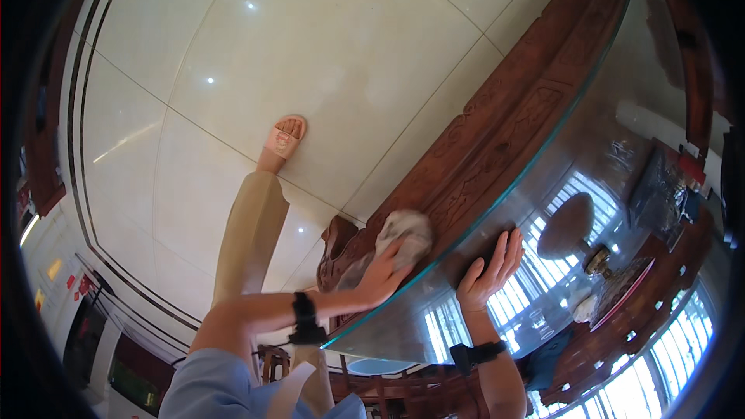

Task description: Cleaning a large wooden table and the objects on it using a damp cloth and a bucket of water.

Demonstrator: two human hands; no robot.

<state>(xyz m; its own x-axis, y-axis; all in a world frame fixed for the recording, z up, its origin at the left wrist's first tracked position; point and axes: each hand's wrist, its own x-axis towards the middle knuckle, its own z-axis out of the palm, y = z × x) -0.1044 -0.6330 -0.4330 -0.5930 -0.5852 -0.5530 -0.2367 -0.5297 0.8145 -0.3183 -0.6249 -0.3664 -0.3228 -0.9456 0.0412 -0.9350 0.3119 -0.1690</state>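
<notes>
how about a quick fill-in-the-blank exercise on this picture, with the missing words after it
The left hand holds a crumpled ____. The right hand rests on a tabletop made of ____. The band around the left wrist is coloured ____. The pink sandal stands on the tiled ____.

Missing words: cloth; glass; black; floor.

Open floor (341, 159) forward-left of left hand (384, 275), carved wood (504, 147) blocking beyond it, glass table edge (498, 203) between hands, brown disc (566, 225) right of right hand (489, 275)
</notes>
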